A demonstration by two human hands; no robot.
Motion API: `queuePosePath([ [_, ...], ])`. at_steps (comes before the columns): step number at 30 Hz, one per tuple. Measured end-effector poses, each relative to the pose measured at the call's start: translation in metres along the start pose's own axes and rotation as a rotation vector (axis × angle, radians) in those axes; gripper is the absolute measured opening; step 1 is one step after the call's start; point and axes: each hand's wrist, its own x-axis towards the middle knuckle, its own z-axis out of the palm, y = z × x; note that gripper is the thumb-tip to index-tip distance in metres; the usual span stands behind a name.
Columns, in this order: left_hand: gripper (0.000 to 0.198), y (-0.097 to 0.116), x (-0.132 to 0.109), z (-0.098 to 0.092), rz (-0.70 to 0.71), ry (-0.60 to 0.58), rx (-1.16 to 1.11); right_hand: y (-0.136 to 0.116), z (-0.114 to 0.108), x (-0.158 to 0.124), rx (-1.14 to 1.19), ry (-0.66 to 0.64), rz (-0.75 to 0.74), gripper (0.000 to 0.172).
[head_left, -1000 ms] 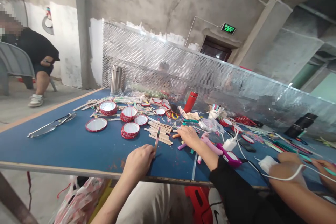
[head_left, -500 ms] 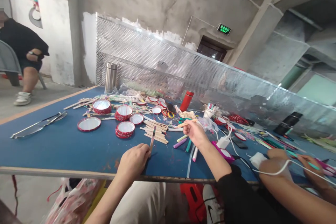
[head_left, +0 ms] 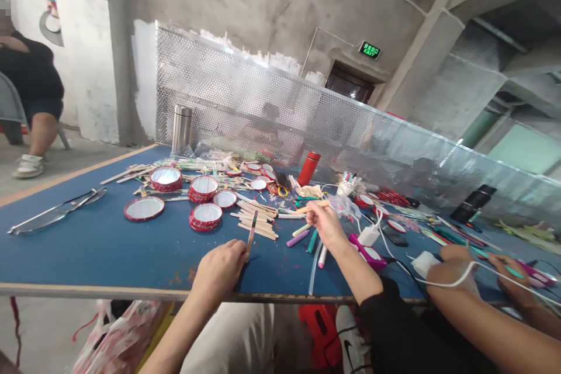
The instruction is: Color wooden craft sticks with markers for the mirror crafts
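My left hand (head_left: 222,269) is closed near the table's front edge. It pinches the lower end of a partly dark craft stick (head_left: 252,232), which points up and away from me. Farther out and to the right, my right hand (head_left: 325,225) is closed on a plain wooden stick (head_left: 302,210) that points left. Between and beyond both hands lies a pile of bare craft sticks (head_left: 259,225). Just below my right hand are a purple marker (head_left: 298,238), a teal marker (head_left: 312,241) and a white marker with a pink end (head_left: 322,257).
Several round red-rimmed discs (head_left: 205,213) are stacked left of the sticks. A steel flask (head_left: 181,130) and a red bottle (head_left: 308,169) stand before the mesh screen (head_left: 219,82). White cables and a charger (head_left: 369,236) lie at right, near another person's arm (head_left: 464,304). Metal tongs (head_left: 56,210) lie far left.
The whole view has shifted slightly. Both my hands keep their sticks in nearly the same places. The seated person at the far left has changed posture a little.
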Motion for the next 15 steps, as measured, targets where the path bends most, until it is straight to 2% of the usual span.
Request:
queuePosePath([
  [4, 0.021, -0.001, 0.001, 0.000, 0.010, 0.003, 0.001, 0.009, -0.018, 0.005, -0.215, 0.103, -0.125, 0.029],
  [7, 0.022, -0.001, 0.001, 0.001, 0.015, 0.004, 0.000, 0.016, -0.029, 0.005, -0.402, 0.128, -0.201, 0.027],
  [15, 0.021, 0.000, 0.001, 0.000, 0.001, 0.007, -0.001, 0.030, -0.030, -0.003, -0.861, 0.097, -0.349, 0.021],
])
